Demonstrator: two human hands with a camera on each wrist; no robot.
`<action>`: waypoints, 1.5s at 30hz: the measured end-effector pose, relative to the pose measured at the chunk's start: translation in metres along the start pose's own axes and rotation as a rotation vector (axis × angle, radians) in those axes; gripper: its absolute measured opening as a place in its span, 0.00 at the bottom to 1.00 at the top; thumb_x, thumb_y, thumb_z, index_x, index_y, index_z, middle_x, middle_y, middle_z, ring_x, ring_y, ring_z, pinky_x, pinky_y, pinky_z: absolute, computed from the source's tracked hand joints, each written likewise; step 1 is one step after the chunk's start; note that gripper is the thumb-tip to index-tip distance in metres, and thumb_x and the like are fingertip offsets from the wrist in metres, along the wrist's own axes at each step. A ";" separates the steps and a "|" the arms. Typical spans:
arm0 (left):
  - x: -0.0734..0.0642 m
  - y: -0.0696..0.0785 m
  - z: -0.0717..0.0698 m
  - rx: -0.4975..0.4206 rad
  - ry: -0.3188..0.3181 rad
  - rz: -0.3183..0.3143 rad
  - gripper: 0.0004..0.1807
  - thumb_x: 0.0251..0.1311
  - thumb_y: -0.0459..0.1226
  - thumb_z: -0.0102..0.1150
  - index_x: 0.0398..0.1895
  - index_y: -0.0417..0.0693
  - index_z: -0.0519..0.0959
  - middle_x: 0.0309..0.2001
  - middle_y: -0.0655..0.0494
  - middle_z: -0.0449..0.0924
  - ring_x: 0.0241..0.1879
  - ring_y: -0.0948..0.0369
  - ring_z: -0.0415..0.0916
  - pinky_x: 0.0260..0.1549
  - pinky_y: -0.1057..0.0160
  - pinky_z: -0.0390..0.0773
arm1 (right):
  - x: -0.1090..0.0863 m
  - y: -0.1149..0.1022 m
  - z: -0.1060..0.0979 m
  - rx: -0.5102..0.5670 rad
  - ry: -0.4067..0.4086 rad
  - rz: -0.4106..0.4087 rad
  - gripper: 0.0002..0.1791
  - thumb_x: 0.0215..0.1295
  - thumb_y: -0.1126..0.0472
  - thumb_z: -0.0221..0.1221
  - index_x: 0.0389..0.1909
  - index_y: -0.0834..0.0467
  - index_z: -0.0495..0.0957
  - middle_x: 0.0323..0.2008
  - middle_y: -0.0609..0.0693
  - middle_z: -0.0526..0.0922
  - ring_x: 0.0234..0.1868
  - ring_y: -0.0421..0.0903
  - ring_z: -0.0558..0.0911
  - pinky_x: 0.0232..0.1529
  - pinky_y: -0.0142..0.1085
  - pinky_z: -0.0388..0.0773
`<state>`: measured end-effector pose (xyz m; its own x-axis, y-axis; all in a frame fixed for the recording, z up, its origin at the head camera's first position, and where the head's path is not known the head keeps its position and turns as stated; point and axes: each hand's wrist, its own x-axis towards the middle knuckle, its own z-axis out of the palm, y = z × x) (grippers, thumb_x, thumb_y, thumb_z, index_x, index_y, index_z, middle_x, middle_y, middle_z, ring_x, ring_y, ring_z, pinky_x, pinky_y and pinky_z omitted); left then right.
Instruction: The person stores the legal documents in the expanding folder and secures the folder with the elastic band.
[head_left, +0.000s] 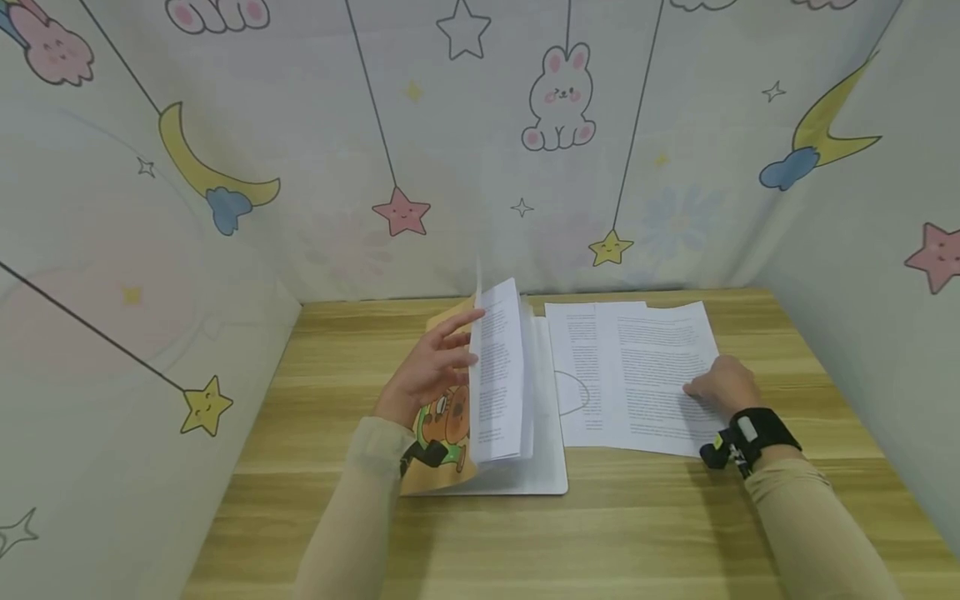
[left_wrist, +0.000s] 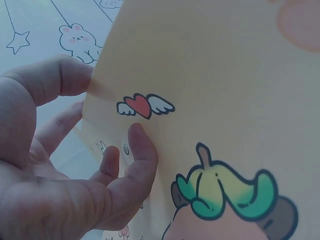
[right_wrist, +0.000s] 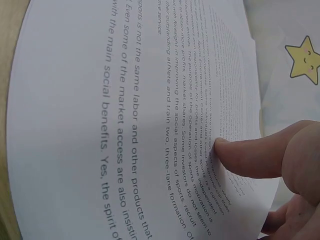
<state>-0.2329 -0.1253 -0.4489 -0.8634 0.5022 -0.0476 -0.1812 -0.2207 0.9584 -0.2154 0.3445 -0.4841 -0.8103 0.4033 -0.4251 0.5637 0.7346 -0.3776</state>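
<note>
A folder (head_left: 442, 479) with an orange cartoon cover lies partly opened in the middle of the table. Its cover and printed inner pages (head_left: 501, 375) stand raised. My left hand (head_left: 429, 367) holds the raised cover by its edge. In the left wrist view, fingers (left_wrist: 142, 155) lie across the cover (left_wrist: 150, 55), which bears a winged heart. To the right of the folder, two overlapping printed sheets (head_left: 660, 375) lie on the table. My right hand (head_left: 727, 385) pinches the right edge of the upper sheet (right_wrist: 65, 125), with its thumb (right_wrist: 250, 157) on the printed face.
The wood-grain table (head_left: 600, 542) is enclosed by cartoon-printed fabric walls (head_left: 480, 150) at the back and both sides. A thin rounded outline (head_left: 587, 393) shows over the lower sheet beside the folder. Each wrist wears a black strap (head_left: 772, 429) with a small camera.
</note>
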 end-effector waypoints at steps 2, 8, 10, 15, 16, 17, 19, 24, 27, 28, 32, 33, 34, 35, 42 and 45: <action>0.000 0.001 0.000 -0.008 0.002 0.000 0.40 0.67 0.22 0.54 0.81 0.53 0.63 0.73 0.27 0.58 0.63 0.35 0.65 0.44 0.56 0.83 | 0.002 0.001 -0.001 0.001 -0.009 -0.013 0.36 0.63 0.61 0.68 0.59 0.84 0.67 0.48 0.74 0.76 0.45 0.64 0.76 0.48 0.55 0.77; -0.002 0.003 0.000 -0.016 0.001 -0.004 0.41 0.66 0.22 0.54 0.82 0.51 0.62 0.72 0.27 0.59 0.61 0.36 0.66 0.43 0.57 0.83 | 0.006 0.016 -0.001 0.077 -0.018 -0.103 0.40 0.61 0.59 0.70 0.62 0.84 0.67 0.56 0.78 0.74 0.50 0.66 0.76 0.51 0.56 0.76; -0.003 0.003 -0.001 -0.012 0.001 -0.007 0.41 0.66 0.22 0.54 0.82 0.50 0.61 0.71 0.27 0.59 0.61 0.37 0.67 0.43 0.56 0.83 | 0.005 0.022 -0.001 0.111 -0.015 -0.132 0.41 0.59 0.57 0.72 0.62 0.83 0.68 0.58 0.79 0.73 0.52 0.67 0.76 0.52 0.57 0.76; -0.004 0.003 -0.002 -0.018 -0.004 -0.004 0.41 0.67 0.22 0.54 0.83 0.49 0.60 0.71 0.27 0.60 0.61 0.38 0.67 0.44 0.56 0.82 | 0.004 0.029 -0.001 0.163 0.013 -0.145 0.42 0.60 0.57 0.72 0.64 0.82 0.67 0.59 0.79 0.73 0.54 0.68 0.76 0.52 0.58 0.76; -0.004 0.003 -0.002 -0.019 -0.005 -0.003 0.41 0.67 0.22 0.54 0.83 0.49 0.60 0.71 0.27 0.60 0.61 0.38 0.67 0.44 0.56 0.82 | 0.004 0.031 -0.001 0.172 0.015 -0.135 0.41 0.61 0.57 0.71 0.64 0.82 0.67 0.59 0.79 0.73 0.54 0.68 0.76 0.52 0.57 0.76; -0.004 0.003 -0.002 -0.019 -0.007 -0.003 0.40 0.68 0.22 0.54 0.83 0.49 0.60 0.71 0.27 0.60 0.61 0.38 0.67 0.44 0.56 0.82 | 0.005 0.032 -0.001 0.175 0.019 -0.117 0.40 0.63 0.57 0.69 0.65 0.82 0.66 0.59 0.78 0.73 0.53 0.67 0.76 0.51 0.57 0.76; -0.004 0.003 -0.002 -0.017 -0.008 -0.004 0.41 0.68 0.22 0.54 0.83 0.49 0.59 0.71 0.27 0.60 0.61 0.38 0.67 0.44 0.56 0.82 | 0.006 0.035 -0.001 0.179 0.027 -0.088 0.37 0.68 0.58 0.65 0.66 0.82 0.66 0.58 0.77 0.73 0.51 0.66 0.76 0.49 0.55 0.76; -0.004 0.002 -0.002 -0.026 0.000 -0.009 0.41 0.67 0.22 0.54 0.82 0.50 0.61 0.70 0.27 0.60 0.60 0.38 0.67 0.43 0.57 0.82 | 0.011 0.042 -0.002 0.181 0.052 -0.089 0.32 0.78 0.58 0.54 0.69 0.80 0.66 0.61 0.77 0.73 0.53 0.65 0.77 0.52 0.57 0.75; -0.004 0.002 -0.003 -0.020 0.010 -0.012 0.41 0.66 0.22 0.55 0.82 0.52 0.62 0.69 0.28 0.61 0.60 0.39 0.67 0.42 0.58 0.82 | 0.014 0.047 -0.003 0.227 0.059 -0.084 0.30 0.80 0.59 0.51 0.71 0.79 0.64 0.65 0.77 0.70 0.58 0.67 0.74 0.57 0.59 0.73; -0.004 0.002 -0.003 -0.022 0.011 -0.011 0.41 0.66 0.23 0.55 0.82 0.52 0.62 0.69 0.27 0.61 0.60 0.38 0.67 0.42 0.58 0.82 | 0.015 0.048 -0.003 0.249 0.062 -0.073 0.30 0.80 0.60 0.51 0.71 0.78 0.64 0.65 0.77 0.70 0.58 0.67 0.74 0.58 0.59 0.73; -0.004 0.004 -0.003 -0.014 0.012 -0.010 0.41 0.66 0.23 0.55 0.82 0.51 0.61 0.71 0.27 0.60 0.62 0.37 0.66 0.43 0.57 0.82 | 0.019 0.051 -0.002 0.269 0.088 -0.049 0.27 0.78 0.62 0.54 0.70 0.76 0.67 0.62 0.75 0.73 0.54 0.64 0.77 0.50 0.52 0.77; -0.004 0.004 -0.003 -0.015 0.013 -0.012 0.41 0.66 0.23 0.56 0.82 0.51 0.61 0.71 0.27 0.60 0.62 0.37 0.66 0.43 0.57 0.82 | 0.019 0.052 -0.001 0.267 0.093 -0.049 0.27 0.77 0.62 0.55 0.69 0.76 0.68 0.60 0.74 0.75 0.53 0.64 0.78 0.48 0.50 0.77; -0.005 0.005 -0.003 -0.018 0.013 -0.013 0.41 0.66 0.23 0.55 0.82 0.51 0.61 0.71 0.27 0.60 0.62 0.37 0.66 0.43 0.57 0.82 | 0.019 0.053 0.000 0.265 0.096 -0.047 0.27 0.77 0.62 0.56 0.69 0.75 0.69 0.59 0.74 0.75 0.52 0.63 0.79 0.46 0.48 0.77; -0.005 0.005 -0.003 -0.019 0.014 -0.015 0.41 0.66 0.23 0.55 0.82 0.51 0.60 0.71 0.27 0.60 0.62 0.37 0.66 0.43 0.56 0.82 | 0.019 0.054 0.000 0.261 0.098 -0.051 0.27 0.77 0.62 0.57 0.69 0.75 0.69 0.58 0.73 0.76 0.51 0.62 0.79 0.44 0.46 0.77; -0.005 0.004 -0.004 -0.021 0.005 -0.006 0.40 0.67 0.23 0.54 0.82 0.51 0.61 0.71 0.26 0.59 0.61 0.37 0.66 0.42 0.57 0.82 | 0.013 0.062 0.000 0.287 0.116 -0.098 0.29 0.80 0.58 0.55 0.71 0.74 0.68 0.64 0.75 0.74 0.55 0.64 0.80 0.44 0.46 0.77; -0.005 0.004 -0.004 -0.018 0.007 -0.005 0.40 0.67 0.23 0.54 0.82 0.52 0.62 0.71 0.26 0.59 0.61 0.37 0.67 0.42 0.57 0.82 | 0.010 0.064 -0.003 0.287 0.136 -0.123 0.29 0.80 0.57 0.55 0.70 0.74 0.69 0.63 0.75 0.75 0.55 0.64 0.80 0.43 0.44 0.76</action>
<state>-0.2314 -0.1320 -0.4465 -0.8656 0.4977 -0.0546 -0.1943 -0.2334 0.9528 -0.1883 0.3974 -0.5102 -0.8783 0.4041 -0.2556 0.4665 0.6068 -0.6435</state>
